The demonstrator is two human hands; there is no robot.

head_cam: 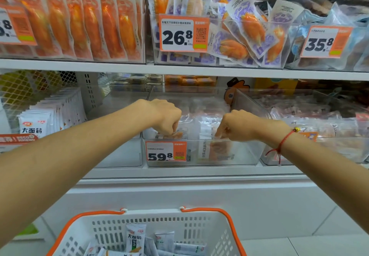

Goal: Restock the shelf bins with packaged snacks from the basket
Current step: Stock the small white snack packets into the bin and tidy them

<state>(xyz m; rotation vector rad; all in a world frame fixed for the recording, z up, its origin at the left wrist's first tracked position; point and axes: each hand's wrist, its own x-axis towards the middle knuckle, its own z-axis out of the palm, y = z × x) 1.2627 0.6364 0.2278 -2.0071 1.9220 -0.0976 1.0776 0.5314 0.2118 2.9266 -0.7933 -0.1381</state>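
Both my hands reach into the clear middle bin (245, 156) on the lower shelf, the one tagged 59.8. My left hand (166, 118) has its fingers curled down and pinches a pale snack packet (179, 134) at the bin's left side. My right hand (237, 126), with a red string bracelet on the wrist, has its fingers curled onto the upright packets (207, 130) in the same bin. Below me stands the white basket (199, 229) with orange handles, holding several white snack packets (135, 237).
A bin of white packets (50, 120) stands to the left, with a clear gap bin between. Another clear bin (319, 136) of packets sits to the right. The upper shelf (179, 69) carries bins of orange packets and price tags 26.8 and 35.8.
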